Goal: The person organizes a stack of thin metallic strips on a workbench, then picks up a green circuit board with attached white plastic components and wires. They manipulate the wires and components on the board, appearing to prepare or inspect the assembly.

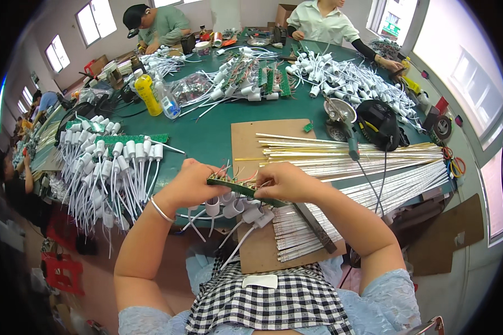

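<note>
Left hand (194, 181) grips the left end of a green circuit board (237, 188), fingers closed around it. Right hand (285, 181) is bent over the board's right part, fingertips drawn together at its upper edge; whether they pinch a wire or the board itself cannot be told. The board is held level with the near edge of the worktop (209, 134), with thin wires (224, 172) rising from its upper side and white sockets (233, 209) hanging below. To the right, a dark bar (314, 229) lies across pale strips (296, 240); beyond them are yellowish strips (341, 149), partly over a cardboard sheet (243, 131). A teal-handled tool (353, 146) stands near a black bag (378, 121). At left, a socket heap (103, 162) overhangs the edge; behind it stand a yellow bottle (147, 94) and a clear bottle (169, 101). Two co-workers (170, 27) occupy the far side.
</note>
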Demonstrator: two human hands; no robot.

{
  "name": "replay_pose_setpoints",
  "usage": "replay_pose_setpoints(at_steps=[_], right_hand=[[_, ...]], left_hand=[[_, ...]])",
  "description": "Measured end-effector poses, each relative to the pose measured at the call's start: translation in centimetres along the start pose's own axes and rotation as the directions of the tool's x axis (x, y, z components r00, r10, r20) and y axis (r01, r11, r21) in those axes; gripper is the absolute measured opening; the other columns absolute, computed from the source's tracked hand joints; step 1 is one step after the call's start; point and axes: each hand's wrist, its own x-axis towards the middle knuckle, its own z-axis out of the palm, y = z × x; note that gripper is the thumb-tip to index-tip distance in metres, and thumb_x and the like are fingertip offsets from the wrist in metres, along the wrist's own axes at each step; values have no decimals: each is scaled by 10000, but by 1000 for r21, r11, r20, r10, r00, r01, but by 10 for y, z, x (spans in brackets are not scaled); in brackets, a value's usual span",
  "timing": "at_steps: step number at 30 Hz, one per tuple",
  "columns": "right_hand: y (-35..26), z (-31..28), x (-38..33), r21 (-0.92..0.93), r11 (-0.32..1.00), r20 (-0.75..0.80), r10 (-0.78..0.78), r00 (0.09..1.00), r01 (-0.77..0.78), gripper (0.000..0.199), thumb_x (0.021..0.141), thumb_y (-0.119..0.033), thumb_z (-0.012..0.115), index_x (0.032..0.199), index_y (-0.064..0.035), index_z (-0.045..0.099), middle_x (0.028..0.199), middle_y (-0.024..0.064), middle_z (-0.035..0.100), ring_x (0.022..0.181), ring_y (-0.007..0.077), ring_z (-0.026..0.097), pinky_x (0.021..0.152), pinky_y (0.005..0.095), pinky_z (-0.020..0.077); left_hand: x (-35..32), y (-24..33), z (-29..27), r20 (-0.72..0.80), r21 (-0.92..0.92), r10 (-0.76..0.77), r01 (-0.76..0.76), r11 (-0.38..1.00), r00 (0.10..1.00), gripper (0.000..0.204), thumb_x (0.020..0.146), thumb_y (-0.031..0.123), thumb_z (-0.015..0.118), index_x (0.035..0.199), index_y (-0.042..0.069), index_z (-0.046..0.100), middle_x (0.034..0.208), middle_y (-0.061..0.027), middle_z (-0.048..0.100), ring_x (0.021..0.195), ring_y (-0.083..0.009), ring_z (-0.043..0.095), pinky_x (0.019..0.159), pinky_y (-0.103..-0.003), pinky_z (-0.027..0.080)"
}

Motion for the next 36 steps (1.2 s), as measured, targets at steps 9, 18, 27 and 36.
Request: replay_pose_setpoints(at_steps=[9,18,27,36], right_hand=[[10,-31,-16,636,739,-214,-107,971,221,231,897,-189,649,1047,-21,599,908,18,610,852,99,565,784,265,465],[19,-1,-13,-54,998,99,-7,995,12,306,795,-194,736,1045,-35,661,938,132,686,879,272,646,772,371,496],[31,10,-23,5,971,-129,-238,963,240,165,760,-4,698,917,-36,659,880,92,636,853,260,625,749,351,496],[18,-29,-56,358,913,-301,-85,950,195,322,789,-94,724,1076,3,614,1040,117,625,1006,205,606,893,322,486]], left_hand=[[-7,-4,3,-28,-19,-11,10,1000,1000,183,799,281,709,947,175,720,718,-26,668,780,-194,560,937,-358,278],[-9,-8,7,-35,-36,-3,2,999,999,206,793,281,719,971,179,731,747,-33,683,816,-184,530,933,-349,265],[-7,-1,4,-48,2,-26,26,1000,999,199,786,289,724,952,180,735,732,-15,684,797,-168,525,927,-347,267],[-4,-18,6,-12,-67,-82,81,994,997,176,779,282,726,918,175,732,696,-16,672,774,-190,548,918,-355,277]])
